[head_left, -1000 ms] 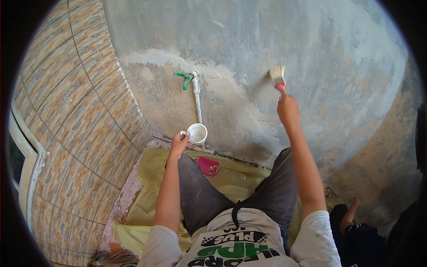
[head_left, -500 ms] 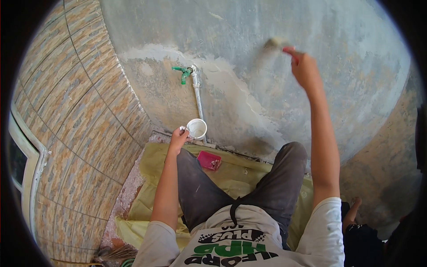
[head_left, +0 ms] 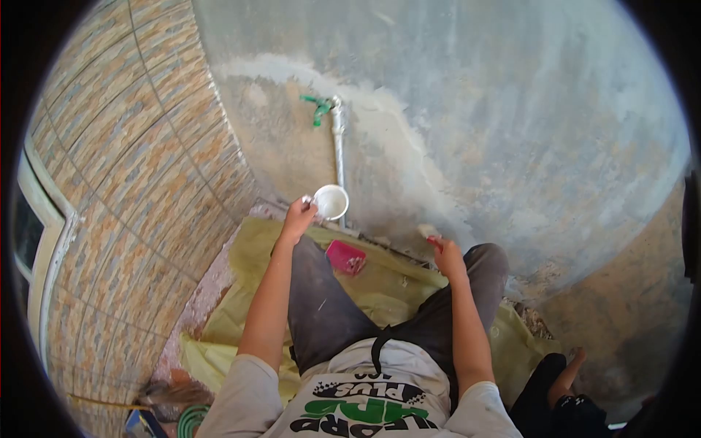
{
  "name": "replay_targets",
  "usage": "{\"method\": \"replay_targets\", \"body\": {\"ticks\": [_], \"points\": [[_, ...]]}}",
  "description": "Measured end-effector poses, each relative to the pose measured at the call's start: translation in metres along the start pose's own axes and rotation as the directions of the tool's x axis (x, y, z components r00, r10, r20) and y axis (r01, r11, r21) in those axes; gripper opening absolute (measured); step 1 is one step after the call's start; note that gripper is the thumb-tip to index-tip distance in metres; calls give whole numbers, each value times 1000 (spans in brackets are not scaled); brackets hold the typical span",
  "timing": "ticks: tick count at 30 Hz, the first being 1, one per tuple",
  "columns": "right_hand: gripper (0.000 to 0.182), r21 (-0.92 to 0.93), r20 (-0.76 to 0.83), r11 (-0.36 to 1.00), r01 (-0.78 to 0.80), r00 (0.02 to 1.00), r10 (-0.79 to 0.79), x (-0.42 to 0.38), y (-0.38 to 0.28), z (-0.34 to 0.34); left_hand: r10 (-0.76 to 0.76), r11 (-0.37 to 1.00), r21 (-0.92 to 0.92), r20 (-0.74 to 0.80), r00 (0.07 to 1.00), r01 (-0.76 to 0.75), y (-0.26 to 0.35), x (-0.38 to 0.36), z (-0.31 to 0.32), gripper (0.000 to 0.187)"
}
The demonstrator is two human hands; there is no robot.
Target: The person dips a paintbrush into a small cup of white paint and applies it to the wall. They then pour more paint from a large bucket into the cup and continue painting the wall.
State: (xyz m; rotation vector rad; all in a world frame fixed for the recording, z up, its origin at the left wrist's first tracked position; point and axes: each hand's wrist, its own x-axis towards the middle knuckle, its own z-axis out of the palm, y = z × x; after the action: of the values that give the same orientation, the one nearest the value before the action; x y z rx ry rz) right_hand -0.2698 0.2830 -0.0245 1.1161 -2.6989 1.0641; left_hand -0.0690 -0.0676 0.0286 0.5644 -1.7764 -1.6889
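My left hand (head_left: pixel 299 219) is closed on the handle of a white mug (head_left: pixel 332 202), held just in front of the pipe with its mouth facing up. Pale traces show inside the mug. In my right hand (head_left: pixel 450 258) is a paintbrush (head_left: pixel 429 231) with a red handle; its light bristles are low by the foot of the grey wall (head_left: pixel 511 131), above my right knee. A paler, rough patch (head_left: pixel 398 124) runs down the wall beside the pipe.
A green tap (head_left: pixel 319 109) tops a white pipe (head_left: pixel 339 150) on the wall. Below lie a pink dustpan (head_left: pixel 345 258) and a yellow-green sheet (head_left: pixel 248 255). Stone-patterned tiles (head_left: pixel 131 190) cover the left wall. Another person's foot (head_left: pixel 577 359) shows at lower right, a coiled green hose (head_left: pixel 192 421) at lower left.
My right hand has brought the paintbrush down from high on the wall to near its base. My left hand still holds the mug, and the view has shifted slightly.
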Motion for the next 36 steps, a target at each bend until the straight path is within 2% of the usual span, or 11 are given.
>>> {"method": "replay_targets", "body": {"ticks": [3,5,8,15,16,18,19,21,28,34,36], "points": [[28,26,433,997,-79,899,60,-24,-13,8,145,989,5,-3,989,-145,3,-14,-3,6],[35,165,439,985,50,891,-119,-20,-9,6,239,971,5,-66,969,-240,9,-26,-7,7],[35,204,266,969,139,945,-192,-22,-8,10,321,944,-16,-194,927,-330,19,-56,-24,8],[27,1,465,970,241,859,-214,-7,11,26,150,980,-46,-453,879,-191,43,-193,-144,14],[28,118,421,943,311,844,-331,-2,30,39,137,985,-11,-555,821,-172,39,-221,-163,14],[27,68,564,983,169,806,-178,7,55,42,124,992,90,-535,836,-89,27,-278,-195,18],[27,72,607,982,173,774,-181,19,61,61,110,993,109,-614,781,-53,25,-332,-211,18],[59,-278,712,933,230,701,39,1,-20,29,-76,996,-29,-757,649,82,0,-398,-221,19],[46,-261,770,955,144,627,116,16,35,73,-58,955,29,-957,283,295,12,-623,-229,18],[36,-241,787,967,84,600,143,28,65,85,-226,924,-266,-959,-172,273,17,-709,-157,13],[33,-225,787,972,68,601,139,33,74,84,-264,869,-313,-948,-176,384,-22,-739,-136,20]]}}
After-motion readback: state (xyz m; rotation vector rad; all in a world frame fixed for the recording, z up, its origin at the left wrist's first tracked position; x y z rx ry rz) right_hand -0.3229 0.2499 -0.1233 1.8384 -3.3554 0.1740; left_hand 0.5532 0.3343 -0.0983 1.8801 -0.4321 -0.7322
